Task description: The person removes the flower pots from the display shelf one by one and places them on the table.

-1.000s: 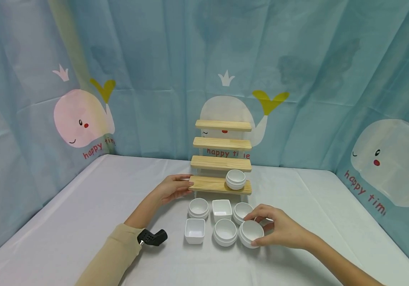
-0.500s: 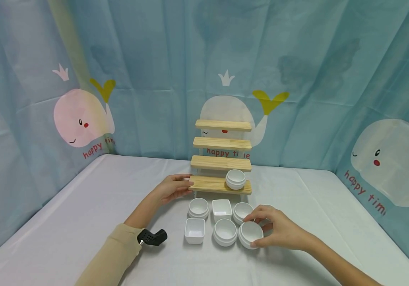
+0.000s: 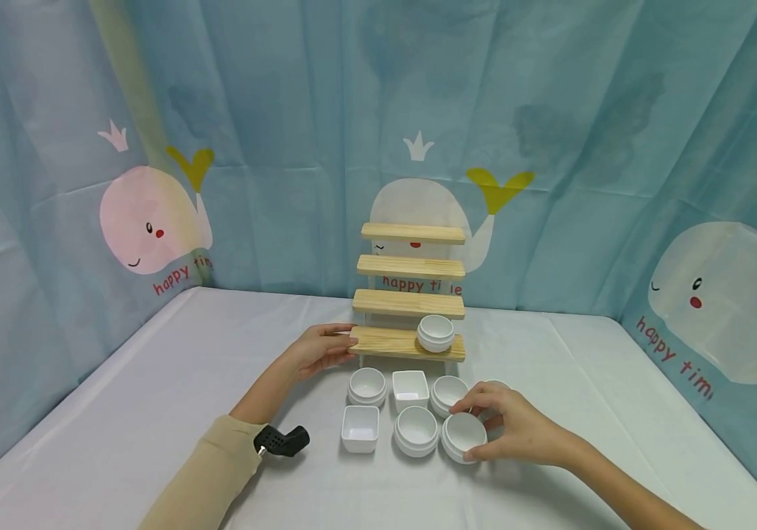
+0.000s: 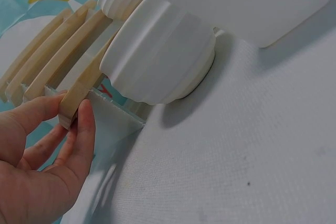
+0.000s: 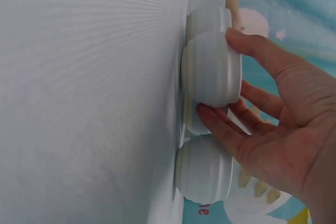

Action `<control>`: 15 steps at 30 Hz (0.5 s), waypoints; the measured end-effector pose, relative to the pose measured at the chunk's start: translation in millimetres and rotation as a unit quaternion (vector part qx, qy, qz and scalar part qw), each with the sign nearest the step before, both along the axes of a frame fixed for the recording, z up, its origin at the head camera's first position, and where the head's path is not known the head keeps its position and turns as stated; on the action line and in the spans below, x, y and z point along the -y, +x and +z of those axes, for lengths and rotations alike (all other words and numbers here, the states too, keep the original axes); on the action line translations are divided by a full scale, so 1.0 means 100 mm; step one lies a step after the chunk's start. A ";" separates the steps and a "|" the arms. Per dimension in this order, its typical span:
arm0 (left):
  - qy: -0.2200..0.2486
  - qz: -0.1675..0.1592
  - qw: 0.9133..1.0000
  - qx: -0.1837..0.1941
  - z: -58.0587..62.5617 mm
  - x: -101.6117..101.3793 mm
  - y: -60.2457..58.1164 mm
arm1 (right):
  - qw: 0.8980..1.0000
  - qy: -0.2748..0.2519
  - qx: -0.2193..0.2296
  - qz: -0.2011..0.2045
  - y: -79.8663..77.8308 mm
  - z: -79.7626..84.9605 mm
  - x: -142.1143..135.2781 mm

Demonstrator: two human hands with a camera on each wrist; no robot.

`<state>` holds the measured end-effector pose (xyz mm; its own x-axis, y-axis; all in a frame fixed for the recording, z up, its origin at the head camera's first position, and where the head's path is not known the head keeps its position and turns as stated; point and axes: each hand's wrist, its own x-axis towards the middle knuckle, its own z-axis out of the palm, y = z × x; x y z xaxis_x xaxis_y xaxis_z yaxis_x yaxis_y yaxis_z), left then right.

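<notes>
With thumb and fingers, my left hand (image 3: pixel 321 349) pinches the left end of the lowest board on a tiered wooden display stand (image 3: pixel 378 341); the left wrist view shows the thumb above the board (image 4: pixel 79 95) and fingers beneath. My right hand (image 3: pixel 517 427) grips a round white bowl (image 3: pixel 463 436) across its rim, thumb on the near side and fingertips on the far side. In the right wrist view this bowl (image 5: pixel 212 69) stands upright, close to the tabletop. Another round white bowl (image 3: pixel 435 333) sits at the right of the lowest board.
Left of the gripped bowl stand a round bowl (image 3: pixel 416 430) and a square bowl (image 3: pixel 360 428). Behind them are a round bowl (image 3: pixel 368 386), a square bowl (image 3: pixel 410 389) and another round one (image 3: pixel 449 394). One more bowl (image 3: pixel 499 383) is mostly hidden behind my right hand.
My right hand and its bowl have shifted slightly toward me, and the rim of the bowl behind that hand has come into sight. My left hand holds its place on the stand.
</notes>
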<state>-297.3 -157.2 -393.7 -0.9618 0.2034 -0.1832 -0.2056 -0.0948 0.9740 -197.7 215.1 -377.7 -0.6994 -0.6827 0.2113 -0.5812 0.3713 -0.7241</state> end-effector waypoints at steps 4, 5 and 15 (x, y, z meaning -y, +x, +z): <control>-0.003 -0.001 1.000 -0.002 -0.01 0.00 0.00 | 1.000 0.004 -0.003 0.000 0.00 0.00 -0.01; -0.003 -0.002 1.000 -0.004 -0.01 0.00 0.00 | 1.000 0.005 -0.004 0.001 -0.01 0.00 -0.01; -0.001 -0.009 1.000 -0.010 -0.02 0.01 0.00 | 1.000 0.011 -0.012 0.008 0.00 0.02 0.00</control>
<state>-296.9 -158.1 -396.0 -0.9613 0.2205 -0.1651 -0.1886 -0.0900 0.9779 -197.4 215.5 -375.6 -0.6839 -0.6978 0.2130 -0.6037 0.3773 -0.7023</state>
